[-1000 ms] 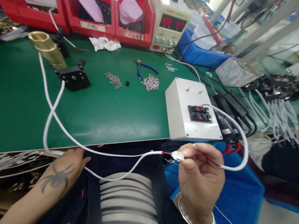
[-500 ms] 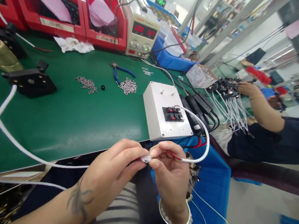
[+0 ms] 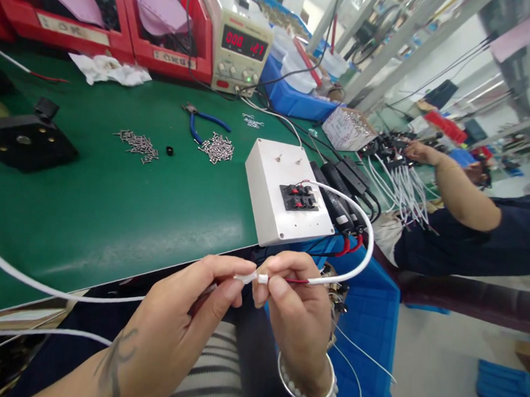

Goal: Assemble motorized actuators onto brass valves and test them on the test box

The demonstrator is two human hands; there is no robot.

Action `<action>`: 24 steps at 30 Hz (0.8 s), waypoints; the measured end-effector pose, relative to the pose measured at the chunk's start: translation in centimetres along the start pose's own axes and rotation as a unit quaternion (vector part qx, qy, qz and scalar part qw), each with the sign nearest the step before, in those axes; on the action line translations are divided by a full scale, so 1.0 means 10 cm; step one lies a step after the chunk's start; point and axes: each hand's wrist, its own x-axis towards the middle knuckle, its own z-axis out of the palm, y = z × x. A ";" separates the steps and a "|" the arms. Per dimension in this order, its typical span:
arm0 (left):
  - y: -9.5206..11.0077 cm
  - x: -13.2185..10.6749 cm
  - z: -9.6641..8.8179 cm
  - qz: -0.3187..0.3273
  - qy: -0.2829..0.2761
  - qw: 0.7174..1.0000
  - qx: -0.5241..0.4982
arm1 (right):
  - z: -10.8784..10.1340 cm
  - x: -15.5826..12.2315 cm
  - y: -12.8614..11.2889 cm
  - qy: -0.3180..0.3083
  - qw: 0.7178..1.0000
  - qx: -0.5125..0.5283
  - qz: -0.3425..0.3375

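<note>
My left hand (image 3: 176, 332) and my right hand (image 3: 295, 314) meet just off the near edge of the green table (image 3: 108, 210). Between their pinched fingertips is a small white connector (image 3: 253, 278). My left fingers pinch its left half, where a white cable (image 3: 33, 284) runs off to the left. My right fingers pinch its right half, whose red and black leads join a white cable (image 3: 361, 255) looping up to the red and black terminals on a white box (image 3: 284, 191).
On the table are a black block (image 3: 19, 140), two piles of small metal parts (image 3: 217, 147), blue-handled pliers (image 3: 203, 121), a power supply (image 3: 238, 52) and red bins (image 3: 78, 6). Another person (image 3: 465, 220) works with white cables at the right. Blue crates (image 3: 365, 329) stand below.
My left hand has come up from the table edge to join my right at the connector. The view has swung to the right, and the connector's two halves now look slightly apart.
</note>
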 end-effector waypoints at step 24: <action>0.02 0.04 -0.03 0.005 0.019 0.999 -0.029 | 0.05 0.06 -0.02 0.002 0.999 -0.021 0.028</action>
